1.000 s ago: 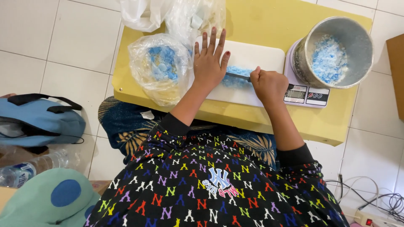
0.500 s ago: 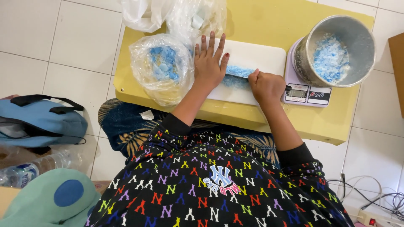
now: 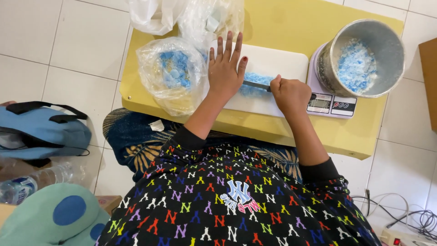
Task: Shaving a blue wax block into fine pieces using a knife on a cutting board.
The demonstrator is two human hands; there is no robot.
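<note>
Where the low yellow desk (image 3: 291, 27) stands on a white tiled floor (image 3: 54, 59), a white cutting board (image 3: 277, 64) lies across its middle; the left hand (image 3: 225, 73) rests flat on the board's left part, its fingers (image 3: 227, 45) straight and slightly spread, gripping nothing; the right hand (image 3: 291, 93) is closed in a fist around the handle of a knife (image 3: 257, 85), whose dark blade lies level and points left toward the left thumb; the blade sits on a small heap of pale blue pieces (image 3: 257, 82) on the board, between the two hands. To the left of the board, touching the left hand's side, a clear plastic bag (image 3: 170, 73) holds more blue pieces; further clear bags (image 3: 182, 16) lie at the desk's far edge. To the right, a grey metal pot (image 3: 364, 57) with pale blue and white crumbs inside stands on a flat kitchen scale (image 3: 330, 105), just beside the right hand. On the floor to the left lie a blue bag (image 3: 41, 132) with black straps and a plastic bottle (image 3: 32, 184); cables (image 3: 409, 218) lie at the lower right.
</note>
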